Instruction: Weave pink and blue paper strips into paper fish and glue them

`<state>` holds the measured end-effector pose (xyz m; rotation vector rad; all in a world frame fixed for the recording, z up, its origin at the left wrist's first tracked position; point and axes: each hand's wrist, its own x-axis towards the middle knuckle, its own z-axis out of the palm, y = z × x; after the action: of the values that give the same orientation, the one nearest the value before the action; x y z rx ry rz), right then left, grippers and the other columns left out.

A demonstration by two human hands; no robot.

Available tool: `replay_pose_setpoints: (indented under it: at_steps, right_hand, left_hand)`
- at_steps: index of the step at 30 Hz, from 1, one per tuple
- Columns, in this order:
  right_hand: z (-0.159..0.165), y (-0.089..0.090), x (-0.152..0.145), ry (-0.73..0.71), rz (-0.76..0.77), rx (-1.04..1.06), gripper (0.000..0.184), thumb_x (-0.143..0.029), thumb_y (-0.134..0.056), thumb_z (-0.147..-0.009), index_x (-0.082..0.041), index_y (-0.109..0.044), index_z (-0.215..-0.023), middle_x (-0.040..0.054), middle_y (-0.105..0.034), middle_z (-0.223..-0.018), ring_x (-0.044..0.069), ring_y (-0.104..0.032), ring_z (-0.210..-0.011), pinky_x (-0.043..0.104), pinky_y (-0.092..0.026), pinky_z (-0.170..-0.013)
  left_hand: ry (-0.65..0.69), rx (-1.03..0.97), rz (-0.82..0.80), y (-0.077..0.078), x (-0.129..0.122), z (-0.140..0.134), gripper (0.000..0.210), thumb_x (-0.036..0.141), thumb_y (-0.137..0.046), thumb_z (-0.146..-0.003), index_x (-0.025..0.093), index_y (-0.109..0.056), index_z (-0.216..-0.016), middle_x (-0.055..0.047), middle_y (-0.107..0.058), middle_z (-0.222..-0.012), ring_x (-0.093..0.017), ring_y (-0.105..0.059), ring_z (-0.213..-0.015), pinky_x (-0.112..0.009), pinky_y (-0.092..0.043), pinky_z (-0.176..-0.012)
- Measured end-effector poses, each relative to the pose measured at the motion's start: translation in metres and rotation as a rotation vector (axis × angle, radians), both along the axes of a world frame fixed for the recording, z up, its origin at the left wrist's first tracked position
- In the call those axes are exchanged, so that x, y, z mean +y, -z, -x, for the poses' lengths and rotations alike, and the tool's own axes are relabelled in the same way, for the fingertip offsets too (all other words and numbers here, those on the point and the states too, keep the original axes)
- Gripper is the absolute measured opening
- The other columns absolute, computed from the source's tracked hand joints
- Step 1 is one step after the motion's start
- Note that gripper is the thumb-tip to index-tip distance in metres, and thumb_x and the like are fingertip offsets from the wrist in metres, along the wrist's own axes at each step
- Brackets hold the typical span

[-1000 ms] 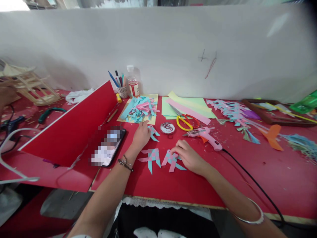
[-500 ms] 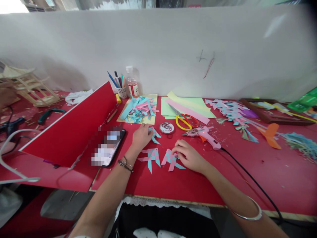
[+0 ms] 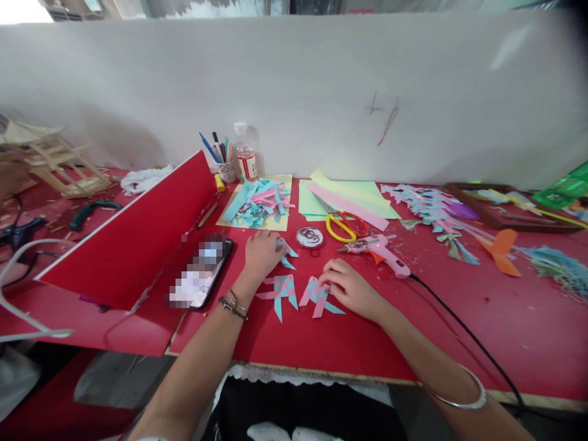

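Note:
Three small fish-like pieces woven from pink and blue paper strips lie on the red tabletop. My left hand point(image 3: 263, 254), knuckles up and fingers bent, holds the upper woven paper fish point(image 3: 289, 253) and hides part of it. Below it, untouched, is a second paper fish point(image 3: 283, 289). My right hand point(image 3: 351, 289) has curled fingers gripping the edge of the right-hand paper fish point(image 3: 316, 298); its thumb is partly hidden. A pink hot glue gun point(image 3: 386, 252) rests just beyond that hand, beside yellow-and-red-handled scissors point(image 3: 342, 223) and a round tin point(image 3: 309, 237).
Paper strips point(image 3: 260, 202) are heaped on a yellow sheet. A phone point(image 3: 215, 269) and an upright red board point(image 3: 138, 245) stand left, with a bottle point(image 3: 247, 159) and pen cup point(image 3: 225, 170) behind. The glue gun's black cord point(image 3: 463, 327) runs right. Fringed paper strings point(image 3: 427, 211) lie far right.
My left hand has flattened and turned slightly, its fingers shifting a little over the upper paper fish. My right hand has hardly moved.

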<state>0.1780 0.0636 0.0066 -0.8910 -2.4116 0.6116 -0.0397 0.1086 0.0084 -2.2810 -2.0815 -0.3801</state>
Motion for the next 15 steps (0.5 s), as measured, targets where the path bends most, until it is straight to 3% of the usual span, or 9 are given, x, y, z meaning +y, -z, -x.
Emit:
replay_pose_setpoints:
  at_steps: [8, 15]
  right_hand:
    - [0.0, -0.0016, -0.0011, -0.011, -0.008, -0.036, 0.028, 0.002, -0.038, -0.073, -0.019, -0.055, -0.077, 0.0037, -0.049, -0.082, 0.014, -0.046, -0.078, 0.027, -0.041, -0.069]
    - [-0.0003, 0.0017, -0.001, -0.017, 0.02, -0.029, 0.024, -0.001, -0.039, -0.074, -0.019, -0.056, -0.078, 0.0036, -0.049, -0.084, 0.013, -0.049, -0.078, 0.025, -0.04, -0.07]
  left_hand:
    - [0.026, 0.017, -0.029, 0.0024, 0.0008, -0.0006, 0.021, 0.034, -0.053, -0.075, 0.018, -0.059, -0.088, -0.008, -0.061, -0.092, -0.024, -0.054, -0.092, -0.035, -0.039, -0.077]
    - [0.041, -0.009, -0.057, 0.0002, -0.0019, -0.0029, 0.017, 0.024, -0.052, -0.076, 0.018, -0.055, -0.091, -0.007, -0.061, -0.093, -0.023, -0.055, -0.09, -0.035, -0.038, -0.077]
